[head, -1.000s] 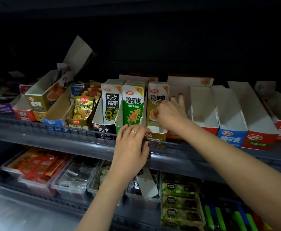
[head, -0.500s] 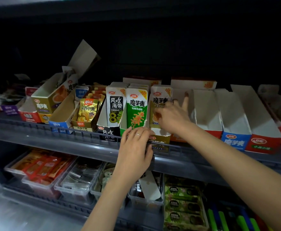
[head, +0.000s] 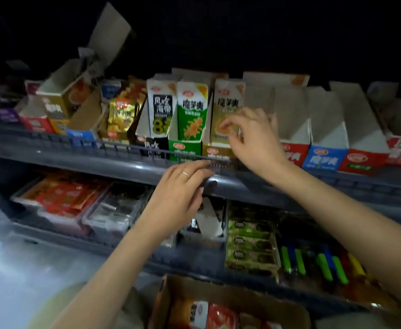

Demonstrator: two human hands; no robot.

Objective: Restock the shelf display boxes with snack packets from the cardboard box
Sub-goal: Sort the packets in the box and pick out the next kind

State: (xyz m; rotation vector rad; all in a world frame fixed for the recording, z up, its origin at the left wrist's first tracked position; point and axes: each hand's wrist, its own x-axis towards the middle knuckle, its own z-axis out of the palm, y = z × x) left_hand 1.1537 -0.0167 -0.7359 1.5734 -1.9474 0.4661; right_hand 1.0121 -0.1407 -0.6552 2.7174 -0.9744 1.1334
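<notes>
A row of display boxes stands on the upper shelf. The gold display box holds upright gold snack packets. My right hand is at the front gold packet, thumb and fingertips pinching its lower right part. My left hand lies flat with straight fingers on the shelf's front rail, just below the green display box. The brown cardboard box sits at the bottom of the view with red packets inside. Empty red, blue and red display boxes stand to the right.
Left of the green box are a black seaweed box, a gold fish-snack box and more tilted boxes. The lower shelf holds clear trays of red packets, green packets and coloured lighters. The floor shows at lower left.
The view has tilted down, so the cardboard box now shows. My left hand slid from the green box's front down onto the rail. My right hand stays at the gold packet.
</notes>
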